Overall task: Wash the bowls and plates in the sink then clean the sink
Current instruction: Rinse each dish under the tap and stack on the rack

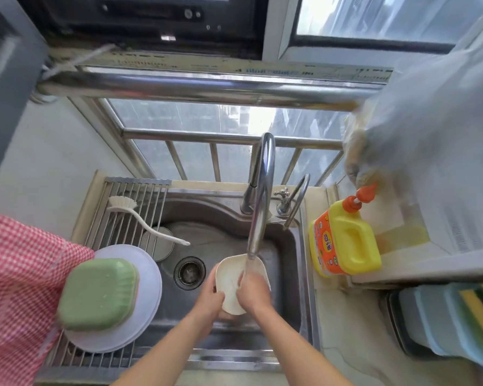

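Note:
A cream squarish bowl (230, 277) is held over the steel sink (287, 246) under water running from the tall faucet (262, 190). My left hand (211, 299) grips the bowl's left rim and underside. My right hand (253, 292) has its fingers inside the bowl, pressed against the inner wall. On the roll-up rack (129, 215) over the sink's left part lie white plates (151, 280) with upturned green bowls (98, 295) stacked on top.
A white dish brush (140, 218) lies across the rack. The sink drain (189, 272) is left of the bowl. A yellow detergent bottle (343, 240) stands on the right counter, sponges (474, 316) further right. A red checked cloth (20, 288) hangs at left.

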Action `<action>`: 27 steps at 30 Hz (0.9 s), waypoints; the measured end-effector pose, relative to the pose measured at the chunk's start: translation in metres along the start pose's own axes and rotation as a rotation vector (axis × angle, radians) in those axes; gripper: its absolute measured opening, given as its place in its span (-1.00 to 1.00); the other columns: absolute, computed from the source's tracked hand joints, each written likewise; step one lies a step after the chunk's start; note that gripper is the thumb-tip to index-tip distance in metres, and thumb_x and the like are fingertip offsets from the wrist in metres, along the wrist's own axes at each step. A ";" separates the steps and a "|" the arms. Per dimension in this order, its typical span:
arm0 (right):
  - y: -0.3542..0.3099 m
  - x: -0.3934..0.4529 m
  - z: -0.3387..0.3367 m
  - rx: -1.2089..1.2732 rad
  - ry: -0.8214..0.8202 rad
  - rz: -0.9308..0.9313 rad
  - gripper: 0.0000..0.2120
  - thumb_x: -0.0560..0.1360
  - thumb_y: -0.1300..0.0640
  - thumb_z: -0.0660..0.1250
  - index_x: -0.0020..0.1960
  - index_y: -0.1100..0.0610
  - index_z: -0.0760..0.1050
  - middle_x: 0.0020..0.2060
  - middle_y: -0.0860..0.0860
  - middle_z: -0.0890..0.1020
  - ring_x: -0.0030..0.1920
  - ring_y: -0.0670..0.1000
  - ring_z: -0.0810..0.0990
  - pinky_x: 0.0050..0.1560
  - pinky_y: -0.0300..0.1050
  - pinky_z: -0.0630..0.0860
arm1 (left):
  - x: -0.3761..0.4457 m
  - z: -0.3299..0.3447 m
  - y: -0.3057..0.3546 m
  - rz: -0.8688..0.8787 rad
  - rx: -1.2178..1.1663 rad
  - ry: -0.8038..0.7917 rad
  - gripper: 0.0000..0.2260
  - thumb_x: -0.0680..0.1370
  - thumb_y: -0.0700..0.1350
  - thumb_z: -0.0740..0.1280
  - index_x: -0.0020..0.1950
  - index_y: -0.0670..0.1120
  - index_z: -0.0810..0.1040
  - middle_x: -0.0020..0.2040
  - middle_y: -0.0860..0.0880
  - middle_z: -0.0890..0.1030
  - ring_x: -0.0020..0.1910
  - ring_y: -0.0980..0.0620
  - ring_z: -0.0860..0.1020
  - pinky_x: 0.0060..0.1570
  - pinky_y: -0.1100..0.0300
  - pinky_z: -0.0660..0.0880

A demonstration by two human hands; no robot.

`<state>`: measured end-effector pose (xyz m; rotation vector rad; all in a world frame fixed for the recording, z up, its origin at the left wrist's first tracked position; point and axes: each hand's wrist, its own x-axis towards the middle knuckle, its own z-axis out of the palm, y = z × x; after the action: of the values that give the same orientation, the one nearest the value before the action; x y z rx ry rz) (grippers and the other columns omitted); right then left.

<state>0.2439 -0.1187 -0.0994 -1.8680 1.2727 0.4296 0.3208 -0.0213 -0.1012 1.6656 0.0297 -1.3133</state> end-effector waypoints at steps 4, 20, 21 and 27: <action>-0.007 0.000 -0.005 0.118 -0.027 -0.152 -0.78 0.50 0.27 0.24 0.11 0.07 0.47 0.17 0.09 0.49 0.23 0.13 0.47 0.27 -0.04 0.41 | -0.014 0.003 -0.001 -0.052 0.024 -0.069 -0.30 0.50 -0.46 0.04 0.33 0.28 0.47 0.19 0.06 0.64 0.14 -0.16 0.64 -0.24 -0.20 0.63; 0.001 -0.003 0.003 -0.035 -0.321 -0.277 -0.71 0.37 0.07 0.14 0.06 0.09 0.46 -0.05 0.08 0.53 -0.04 0.08 0.48 0.06 -0.01 0.46 | -0.006 -0.003 0.001 0.023 -0.016 -0.011 -0.34 0.54 -0.47 0.12 0.35 0.25 0.47 0.19 0.02 0.66 0.16 -0.03 0.64 -0.01 -0.15 0.64; 0.005 -0.003 0.005 -0.060 -0.373 -0.268 -0.81 0.43 0.07 0.18 0.02 0.05 0.45 -0.11 0.05 0.54 -0.08 0.06 0.49 0.03 0.00 0.47 | -0.001 -0.005 0.000 0.031 -0.033 0.008 -0.35 0.53 -0.48 0.13 0.37 0.21 0.46 0.19 -0.02 0.67 0.16 -0.02 0.64 0.08 -0.13 0.61; 0.016 0.008 -0.009 -0.168 -0.184 -0.108 -0.57 0.58 0.19 0.20 0.44 0.17 0.32 0.37 0.15 0.37 0.37 0.21 0.39 0.37 -0.02 0.34 | -0.006 -0.010 0.002 -0.067 0.061 -0.041 -0.27 0.46 -0.45 0.02 0.30 0.31 0.47 0.18 0.09 0.64 0.12 -0.13 0.65 -0.23 -0.20 0.64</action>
<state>0.2320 -0.1335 -0.1060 -1.9755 1.0348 0.6519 0.3266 -0.0128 -0.0958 1.7009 0.0216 -1.4110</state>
